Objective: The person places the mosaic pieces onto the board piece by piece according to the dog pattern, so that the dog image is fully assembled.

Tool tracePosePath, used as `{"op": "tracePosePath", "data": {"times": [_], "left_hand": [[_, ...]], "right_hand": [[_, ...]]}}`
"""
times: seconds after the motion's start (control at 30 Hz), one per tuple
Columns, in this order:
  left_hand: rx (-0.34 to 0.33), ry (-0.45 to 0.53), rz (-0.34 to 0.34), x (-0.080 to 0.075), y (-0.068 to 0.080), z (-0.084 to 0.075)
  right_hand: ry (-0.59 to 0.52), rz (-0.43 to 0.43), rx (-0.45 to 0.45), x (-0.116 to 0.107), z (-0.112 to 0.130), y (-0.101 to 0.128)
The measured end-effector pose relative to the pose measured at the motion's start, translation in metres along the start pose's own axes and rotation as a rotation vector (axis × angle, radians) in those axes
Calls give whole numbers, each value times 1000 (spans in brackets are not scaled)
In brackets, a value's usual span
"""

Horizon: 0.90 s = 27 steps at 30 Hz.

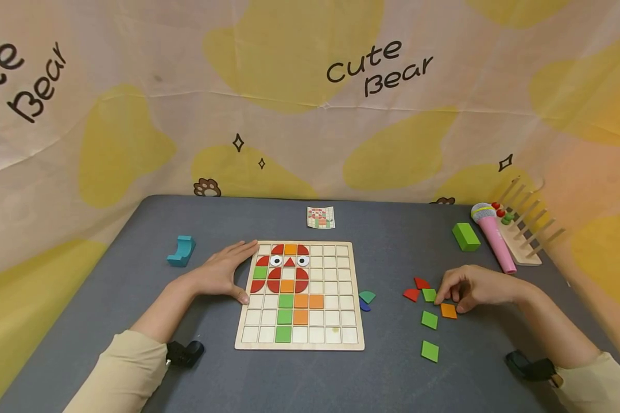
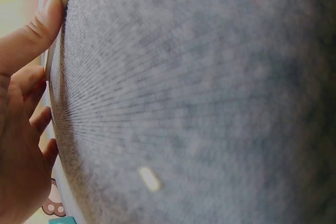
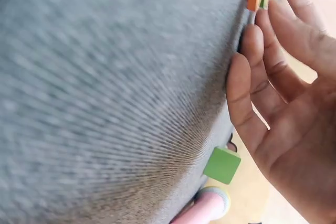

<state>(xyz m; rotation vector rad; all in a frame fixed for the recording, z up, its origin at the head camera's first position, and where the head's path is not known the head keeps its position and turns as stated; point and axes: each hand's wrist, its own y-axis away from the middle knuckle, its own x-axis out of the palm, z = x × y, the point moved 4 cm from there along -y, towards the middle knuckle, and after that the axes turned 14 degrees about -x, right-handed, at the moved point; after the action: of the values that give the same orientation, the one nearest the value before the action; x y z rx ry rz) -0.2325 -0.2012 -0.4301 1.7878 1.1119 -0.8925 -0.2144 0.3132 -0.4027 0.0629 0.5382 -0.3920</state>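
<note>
— Where "Cute Bear" marks the backdrop, what shows?
— Left hand, fingers flat, steadies the wooden grid board; right hand curls its fingers round an orange tile, right on the worktop.

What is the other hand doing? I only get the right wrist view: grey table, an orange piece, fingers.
Observer: The left hand rests flat against the left edge of a wooden board.
Visitor: Anything on that board?
Observer: Red, orange and green tiles form a figure with two round eyes.
Visitor: And my hand?
Observer: The right hand touches the orange tile, with loose green tiles and red ones beside it.
</note>
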Motion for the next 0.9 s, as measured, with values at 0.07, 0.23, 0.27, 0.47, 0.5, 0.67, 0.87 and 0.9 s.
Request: {"op": "tracePosePath", "data": {"times": [0.07,0.23,0.27,0.47,0.5,0.67,0.87,0.9], "left_hand": [[1,0,-1,0,0,-1],[-1,-9,-3,-1,1,-2],[-2,-10,-2,-1,1,-2],[-3,-13,-1,-1,3,-4],[-3,-14,-3,-1,3,-4],[-2,-7,-3,-1,2,-3],[-10,-1,8,0,0,-1],[-12,1,9,0,0,-1]], "right_hand": [[19,8,-11,2,0,-1],[91,-5,-18,5,1,-2],[106,-7,-16,6,1,-3],[147,-21,17,7,2,-4],[152,-22,20,7,2,-4],[178,-34,24,8,2,-4],[177,-64,68,7,1,-3],[174,-69,82,7,1,-4]]}}
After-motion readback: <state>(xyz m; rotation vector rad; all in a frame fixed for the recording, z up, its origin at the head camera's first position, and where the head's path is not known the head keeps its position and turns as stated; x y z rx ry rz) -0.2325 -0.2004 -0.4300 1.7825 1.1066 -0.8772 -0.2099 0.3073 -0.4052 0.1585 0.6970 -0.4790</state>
